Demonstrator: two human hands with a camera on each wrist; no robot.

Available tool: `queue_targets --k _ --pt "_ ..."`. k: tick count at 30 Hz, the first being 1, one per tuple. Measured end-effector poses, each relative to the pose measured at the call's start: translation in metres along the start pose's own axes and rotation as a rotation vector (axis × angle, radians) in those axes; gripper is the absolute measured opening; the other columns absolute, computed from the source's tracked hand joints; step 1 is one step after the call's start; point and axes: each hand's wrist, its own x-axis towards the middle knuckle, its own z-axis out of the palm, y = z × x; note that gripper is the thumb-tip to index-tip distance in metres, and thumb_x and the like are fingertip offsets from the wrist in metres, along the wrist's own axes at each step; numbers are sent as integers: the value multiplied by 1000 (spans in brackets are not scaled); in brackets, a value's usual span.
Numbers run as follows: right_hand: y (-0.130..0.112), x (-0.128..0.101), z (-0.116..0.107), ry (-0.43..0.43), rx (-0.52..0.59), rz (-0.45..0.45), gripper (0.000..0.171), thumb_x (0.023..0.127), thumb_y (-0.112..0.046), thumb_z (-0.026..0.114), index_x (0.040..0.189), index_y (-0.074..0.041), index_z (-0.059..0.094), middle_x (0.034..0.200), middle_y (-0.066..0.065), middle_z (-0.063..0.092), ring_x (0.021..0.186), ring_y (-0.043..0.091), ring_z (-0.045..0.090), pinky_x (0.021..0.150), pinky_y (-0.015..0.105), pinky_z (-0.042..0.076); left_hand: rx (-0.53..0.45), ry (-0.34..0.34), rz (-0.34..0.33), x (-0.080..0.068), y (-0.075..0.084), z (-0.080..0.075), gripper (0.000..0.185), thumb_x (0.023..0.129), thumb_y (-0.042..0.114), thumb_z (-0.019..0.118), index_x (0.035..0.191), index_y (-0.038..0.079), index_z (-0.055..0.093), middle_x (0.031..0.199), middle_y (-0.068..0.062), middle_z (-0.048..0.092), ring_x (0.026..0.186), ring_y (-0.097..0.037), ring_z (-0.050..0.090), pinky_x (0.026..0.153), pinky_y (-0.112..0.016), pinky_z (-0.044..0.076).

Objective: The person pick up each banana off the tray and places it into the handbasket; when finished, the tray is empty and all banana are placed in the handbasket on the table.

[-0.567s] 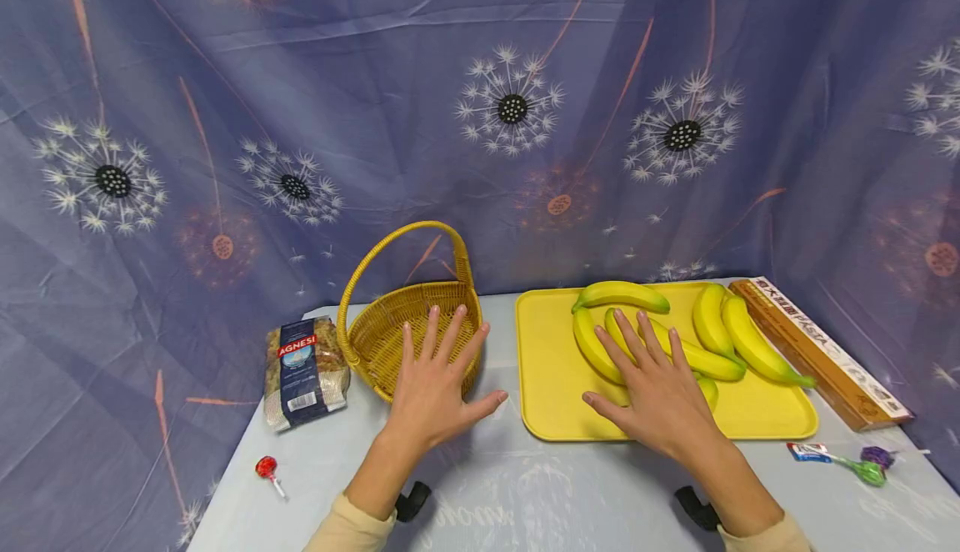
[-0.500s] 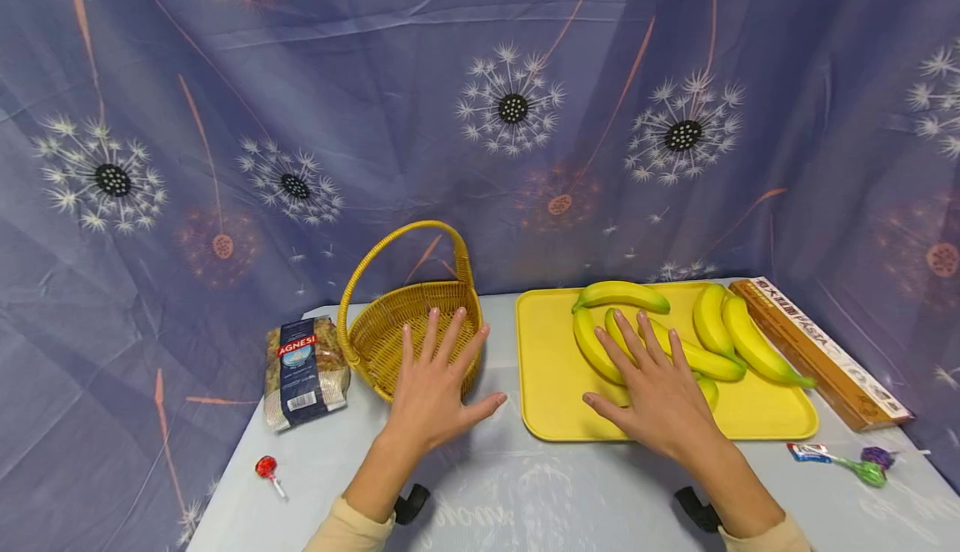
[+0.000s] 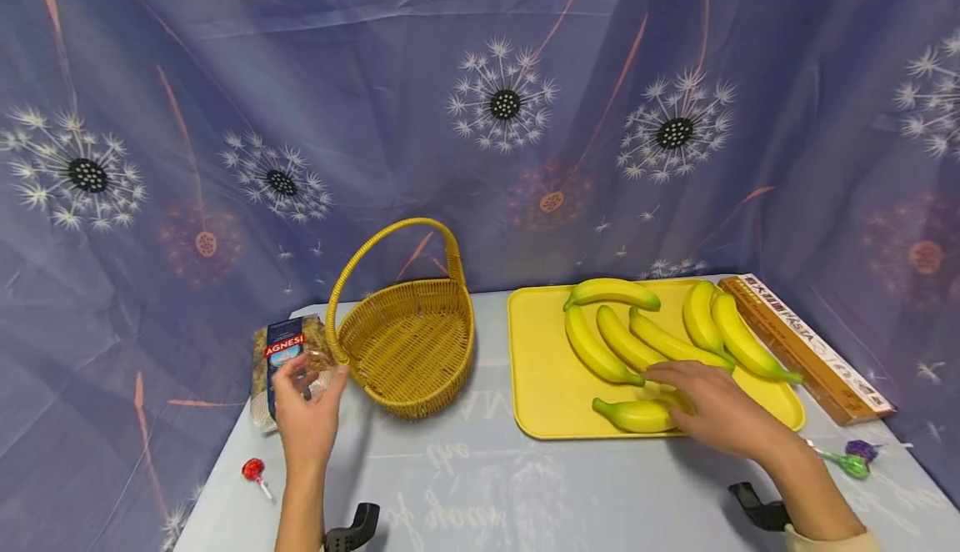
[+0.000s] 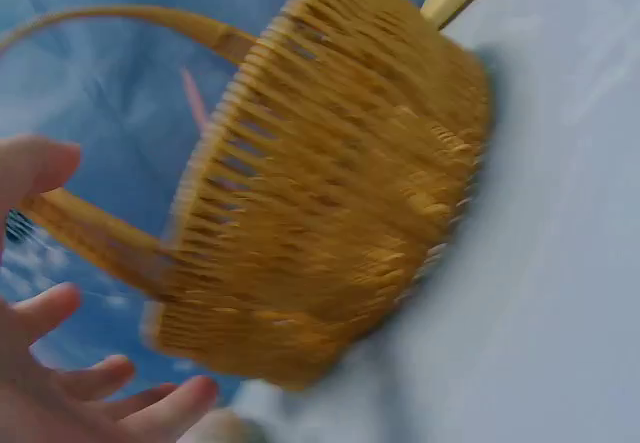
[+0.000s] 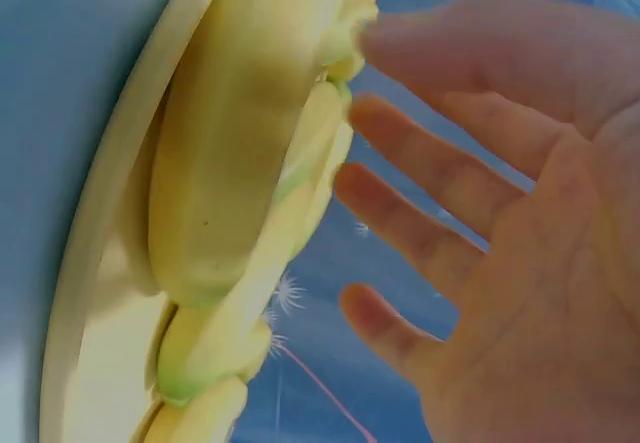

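My left hand [image 3: 309, 423] is held up, its fingers loosely bent, beside the near-left foot of the handle of a yellow wicker basket [image 3: 412, 343]. In the left wrist view the basket [image 4: 320, 183] is blurred, and thumb and fingers sit either side of the handle with no visible grip. Over the right end of the frontmost banana [image 3: 633, 416] hovers my right hand [image 3: 720, 410]. The right wrist view shows its fingers extended and apart from that banana [image 5: 225, 143]. Several other bananas [image 3: 611, 291] lie behind on a yellow tray [image 3: 540, 368].
A bag of pasta [image 3: 285, 343] lies left of the basket, partly behind my left hand. Right of the tray is a long pasta box [image 3: 810, 352]. A red lollipop [image 3: 252, 469] is at front left; green [image 3: 851, 464] and purple [image 3: 862, 449] lollipops are at front right.
My left hand has moved left from in front of the basket to its handle side, fingers bending. My right hand has shifted right and lowered towards the front banana. The view has turned slightly.
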Motion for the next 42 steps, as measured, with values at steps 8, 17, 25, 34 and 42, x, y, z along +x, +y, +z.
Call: queue_targets --k 8,17,25,34,42 --pt "13 3 9 -123 -31 -31 42 74 -7 78 114 -17 70 113 -3 65 107 27 59 86 59 39 -81 -270 -246 8 -41 15 48 87 6 66 130 0 47 147 -15 37 128 -35 45 87 -24 51" --pt "9 14 14 -233 21 -2 40 80 -19 78 118 -13 68 114 -2 64 105 25 59 87 48 49 -269 -249 -223 9 -50 20 40 88 -2 62 125 -6 46 145 -18 38 124 -38 48 76 -19 54" --pt "-2 30 19 -318 124 24 48 82 -28 76 125 -12 63 116 -2 61 102 19 58 82 42 50 -286 -326 -218 13 -64 19 45 92 2 59 133 -1 43 145 -14 40 127 -33 45 82 -31 55" --pt "-38 65 32 -124 213 8 53 81 -39 76 128 -18 61 95 -15 56 84 7 52 71 30 49 -318 -320 -228 12 -73 15 46 95 5 57 139 4 41 145 -15 40 131 -28 41 78 -26 56" --pt "-76 119 17 -55 509 41 64 81 -45 74 134 -13 56 106 -5 60 94 13 58 80 36 51 -325 -309 -234 7 -71 27 51 95 10 61 141 7 40 152 -6 32 134 -29 38 77 -30 56"
